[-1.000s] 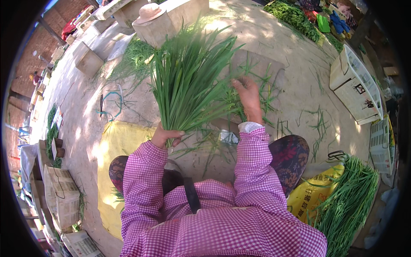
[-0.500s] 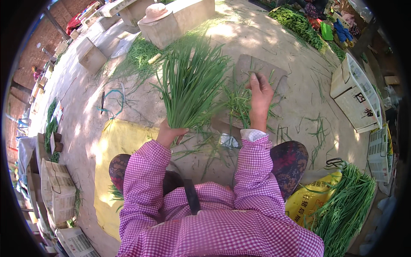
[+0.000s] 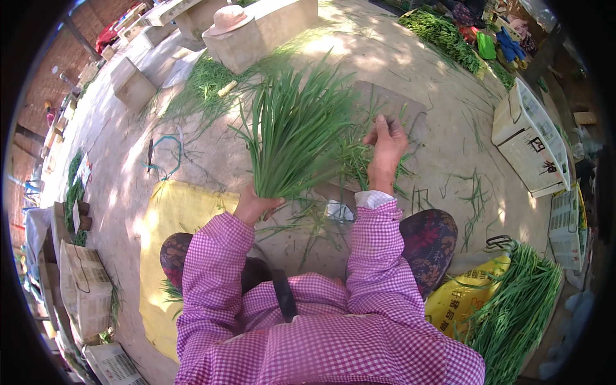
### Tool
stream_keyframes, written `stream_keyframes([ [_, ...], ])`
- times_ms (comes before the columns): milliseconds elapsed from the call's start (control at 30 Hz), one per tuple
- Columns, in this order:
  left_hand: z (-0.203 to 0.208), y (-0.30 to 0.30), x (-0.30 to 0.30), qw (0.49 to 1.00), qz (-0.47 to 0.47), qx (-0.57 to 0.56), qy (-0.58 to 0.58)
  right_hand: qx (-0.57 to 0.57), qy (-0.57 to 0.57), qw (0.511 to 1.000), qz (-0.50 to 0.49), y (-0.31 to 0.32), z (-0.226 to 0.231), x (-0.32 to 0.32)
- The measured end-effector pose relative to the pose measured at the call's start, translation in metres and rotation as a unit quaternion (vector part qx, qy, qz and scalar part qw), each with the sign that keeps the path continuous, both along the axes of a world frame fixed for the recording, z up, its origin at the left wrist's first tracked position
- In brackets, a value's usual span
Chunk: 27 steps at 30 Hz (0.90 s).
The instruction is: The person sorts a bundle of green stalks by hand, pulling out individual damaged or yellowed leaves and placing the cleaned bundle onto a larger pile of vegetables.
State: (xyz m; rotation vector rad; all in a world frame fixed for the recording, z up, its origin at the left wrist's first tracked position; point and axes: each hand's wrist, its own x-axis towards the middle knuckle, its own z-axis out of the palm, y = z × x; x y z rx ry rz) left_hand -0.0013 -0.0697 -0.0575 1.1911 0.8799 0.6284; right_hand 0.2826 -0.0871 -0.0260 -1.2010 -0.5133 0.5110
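My left hand (image 3: 255, 204) is closed around the lower ends of a big bunch of garlic chives (image 3: 292, 131), whose long green leaves fan out away from me. To its right, my right hand (image 3: 387, 151) is held up with thumb and fingers pinched together. Whatever those fingers grip, if anything, is too small to make out. Loose chive scraps (image 3: 355, 157) lie below and beside the right hand, partly over a flat grey-brown board (image 3: 410, 109). A small white scrap (image 3: 339, 210) rests on the ground between my forearms.
A yellow sheet (image 3: 173, 208) spreads at my left. At lower right, a chive pile (image 3: 520, 308) lies by a yellow sack (image 3: 465, 298). White crates (image 3: 532, 144) stand on the right; another crate (image 3: 86, 282) is at left. Ahead, a hat (image 3: 231, 19) sits on a concrete block (image 3: 237, 48).
The bunch in my left hand has tipped to the right, its leaves spreading toward my right hand. My right hand is slightly lower and still pinched.
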Motion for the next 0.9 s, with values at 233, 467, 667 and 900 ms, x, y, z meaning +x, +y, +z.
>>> stream_keyframes([
  [233,-0.012,0.007,0.001,0.998,0.008,0.036,0.044,-0.04,-0.48,0.872,-0.083,-0.009,0.034,-0.024],
  [467,-0.014,0.002,0.005,0.994,0.029,0.063,0.082,-0.034,-0.601,0.797,0.038,-0.003,0.025,-0.049],
  [667,-0.004,-0.001,0.007,0.994,0.019,0.085,0.069,-0.055,-0.465,0.883,-0.027,0.002,0.017,-0.049],
  [900,-0.006,-0.003,0.002,0.991,0.018,0.074,0.109,0.044,-0.08,0.99,-0.111,0.002,0.001,0.004],
])
